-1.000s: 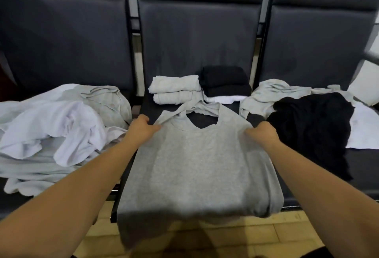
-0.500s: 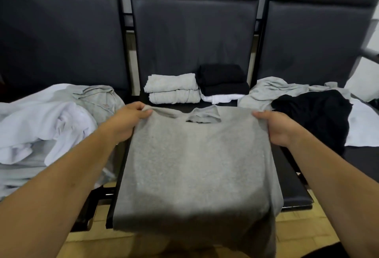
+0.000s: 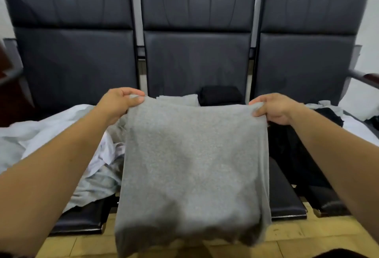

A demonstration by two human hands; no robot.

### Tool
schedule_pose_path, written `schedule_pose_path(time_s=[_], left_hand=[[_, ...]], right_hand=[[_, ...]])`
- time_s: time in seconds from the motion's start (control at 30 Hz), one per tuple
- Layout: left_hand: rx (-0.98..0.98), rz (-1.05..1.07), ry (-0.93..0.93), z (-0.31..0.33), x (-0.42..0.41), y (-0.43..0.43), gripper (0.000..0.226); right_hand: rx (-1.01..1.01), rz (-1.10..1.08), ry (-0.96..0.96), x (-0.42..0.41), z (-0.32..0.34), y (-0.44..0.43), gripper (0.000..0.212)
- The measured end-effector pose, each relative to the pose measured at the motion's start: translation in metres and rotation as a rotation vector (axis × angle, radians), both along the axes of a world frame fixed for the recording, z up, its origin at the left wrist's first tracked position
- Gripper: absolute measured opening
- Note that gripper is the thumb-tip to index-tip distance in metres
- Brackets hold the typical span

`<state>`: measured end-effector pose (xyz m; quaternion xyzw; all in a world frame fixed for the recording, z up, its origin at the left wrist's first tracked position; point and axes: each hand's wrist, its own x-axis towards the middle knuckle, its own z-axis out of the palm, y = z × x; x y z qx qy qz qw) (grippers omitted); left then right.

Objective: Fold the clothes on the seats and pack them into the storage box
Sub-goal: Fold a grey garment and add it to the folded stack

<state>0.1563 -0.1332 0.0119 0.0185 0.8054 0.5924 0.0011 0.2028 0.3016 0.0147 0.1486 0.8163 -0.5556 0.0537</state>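
A grey T-shirt (image 3: 192, 167) hangs in front of me, lifted above the middle seat (image 3: 285, 200), its sides folded in. My left hand (image 3: 119, 102) pinches its top left corner. My right hand (image 3: 272, 108) pinches its top right corner. The shirt's lower edge droops past the seat's front edge. Behind the shirt, on the middle seat, lie a folded black garment (image 3: 220, 95) and a folded light grey garment (image 3: 184, 100), mostly hidden. No storage box is in view.
A pile of white and light grey clothes (image 3: 61, 134) covers the left seat. A black garment (image 3: 295, 151) and pale clothes (image 3: 356, 126) lie on the right seat. Three dark seat backs (image 3: 196, 52) stand behind. Yellow tiled floor (image 3: 297, 235) lies below.
Both hands have raised the grey shirt off the middle seat, holding its top corners. It now hangs upright and hides most of the folded stacks. The view has tilted upward.
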Motion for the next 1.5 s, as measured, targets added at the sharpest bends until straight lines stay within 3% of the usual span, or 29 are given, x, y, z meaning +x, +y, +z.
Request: schedule_pose_path(time_s=[0.17, 0.47, 0.67, 0.8, 1.0, 1.13, 1.3, 1.5], left_hand=[[-0.066, 0.005, 0.123, 0.074, -0.016, 0.000, 0.023], [-0.191, 0.185, 0.435, 0.169, -0.007, 0.000, 0.027], [-0.460, 0.196, 0.468, 0.149, 0.023, -0.009, 0.016], [-0.415, 0.058, 0.335, 0.103, 0.038, -0.019, 0.018], [0.160, -0.295, -0.024, 0.045, 0.066, -0.036, 0.032], [0.367, -0.514, -0.335, 0.022, 0.078, -0.044, 0.033], [0.327, -0.620, -0.594, 0.001, 0.095, -0.041, 0.023], [0.259, -0.512, -0.556, -0.034, 0.093, -0.034, 0.030]], right_hand=[[0.296, -0.121, 0.272, -0.018, 0.076, -0.001, 0.024], [0.210, -0.271, 0.626, -0.009, 0.167, 0.009, 0.015], [0.127, -0.224, 0.576, 0.018, 0.133, 0.005, 0.006], [0.041, -0.152, 0.479, 0.031, 0.086, 0.006, 0.007], [-0.318, 0.084, 0.253, 0.062, 0.033, 0.002, 0.027], [-0.461, 0.194, -0.018, 0.083, 0.012, 0.004, 0.021], [-0.337, 0.378, -0.258, 0.104, -0.004, -0.003, 0.017], [-0.388, 0.285, -0.247, 0.096, -0.037, -0.003, 0.007]])
